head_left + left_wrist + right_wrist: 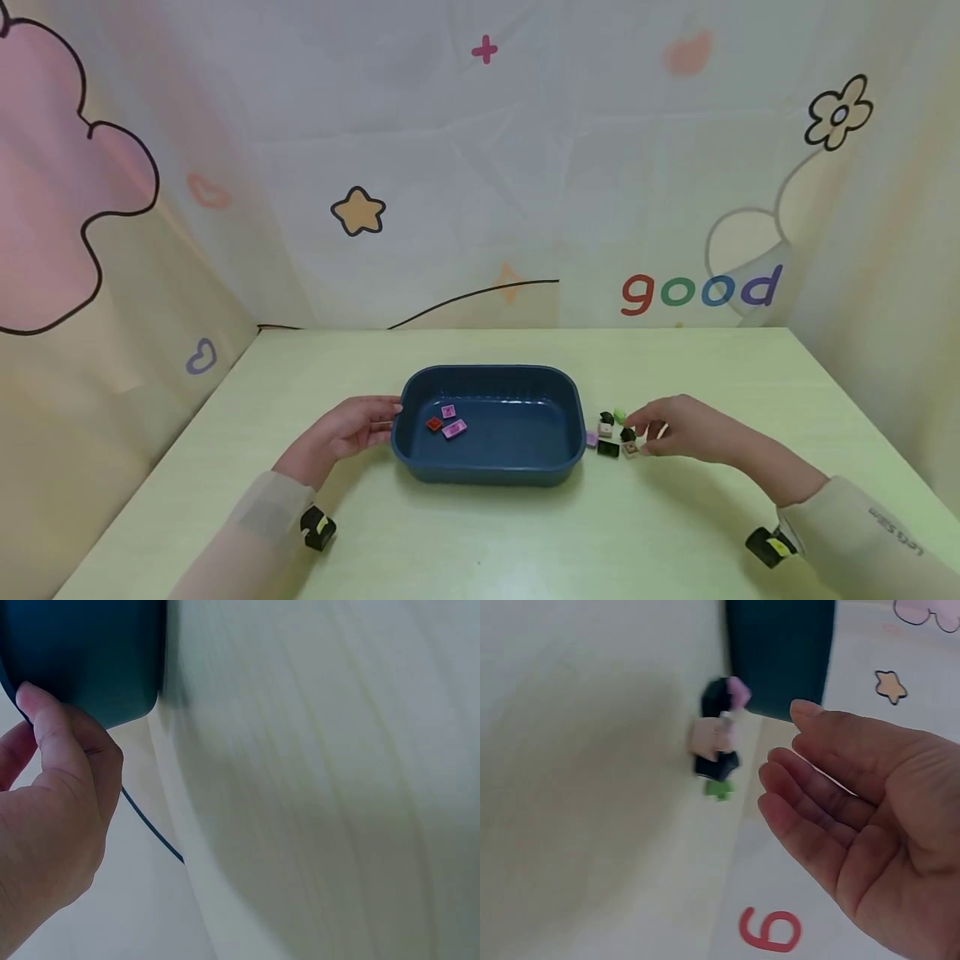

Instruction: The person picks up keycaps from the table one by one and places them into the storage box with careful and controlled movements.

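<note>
A dark blue plastic basin stands on the table, holding a red block and two pink blocks. At its left end my left hand grips the rim; the left wrist view shows the thumb and fingers pinching the basin's edge. Just right of the basin lies a cluster of small toy blocks: black, beige, light green and lilac. Over the right side of this cluster hovers my right hand, its fingers loosely bent and, in the right wrist view, nothing between them.
The pale wooden table meets a printed cloth backdrop at its far edge, and cloth also hangs along both sides. Each wrist carries a small black device, one by the left sleeve and one by the right sleeve.
</note>
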{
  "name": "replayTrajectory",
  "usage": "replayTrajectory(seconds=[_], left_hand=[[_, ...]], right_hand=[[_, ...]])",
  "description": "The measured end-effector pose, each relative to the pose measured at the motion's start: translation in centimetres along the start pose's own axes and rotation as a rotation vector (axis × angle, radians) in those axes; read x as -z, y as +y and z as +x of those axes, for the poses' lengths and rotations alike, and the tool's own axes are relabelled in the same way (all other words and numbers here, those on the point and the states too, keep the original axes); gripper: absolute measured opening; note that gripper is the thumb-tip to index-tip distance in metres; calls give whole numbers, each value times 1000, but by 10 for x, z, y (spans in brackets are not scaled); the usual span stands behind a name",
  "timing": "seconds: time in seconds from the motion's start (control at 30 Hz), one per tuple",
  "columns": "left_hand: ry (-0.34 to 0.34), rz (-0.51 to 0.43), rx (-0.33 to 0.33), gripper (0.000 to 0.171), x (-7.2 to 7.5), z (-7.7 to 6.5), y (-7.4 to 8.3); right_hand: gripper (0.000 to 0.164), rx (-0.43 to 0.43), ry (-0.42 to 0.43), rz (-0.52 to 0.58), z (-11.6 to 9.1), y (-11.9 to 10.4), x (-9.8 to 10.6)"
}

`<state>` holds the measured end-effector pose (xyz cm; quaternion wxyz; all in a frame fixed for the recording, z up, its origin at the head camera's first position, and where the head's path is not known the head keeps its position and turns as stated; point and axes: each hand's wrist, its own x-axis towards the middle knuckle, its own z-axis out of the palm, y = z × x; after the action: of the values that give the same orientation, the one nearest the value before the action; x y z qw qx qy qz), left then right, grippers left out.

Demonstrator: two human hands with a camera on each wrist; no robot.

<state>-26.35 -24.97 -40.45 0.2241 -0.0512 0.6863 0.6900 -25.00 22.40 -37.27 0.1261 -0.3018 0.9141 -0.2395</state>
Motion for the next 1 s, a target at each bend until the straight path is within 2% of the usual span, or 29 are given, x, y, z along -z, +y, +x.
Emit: replayTrajectory(seconds=[0.17,0.43,0.67,1.0], left_hand=[[4,-1,7,54,0,0,-1],[22,3,23,52,-1,1,-1],[7,0,15,52,0,2,1],[4,0,26,52,1,1,1]], right_hand=[[33,19,-13,-17,2,13,-12],[31,45,4,1,5,26,-17],[25,56,7,28,10,26,-18],[20,43,-24,6,15,22,-21]])
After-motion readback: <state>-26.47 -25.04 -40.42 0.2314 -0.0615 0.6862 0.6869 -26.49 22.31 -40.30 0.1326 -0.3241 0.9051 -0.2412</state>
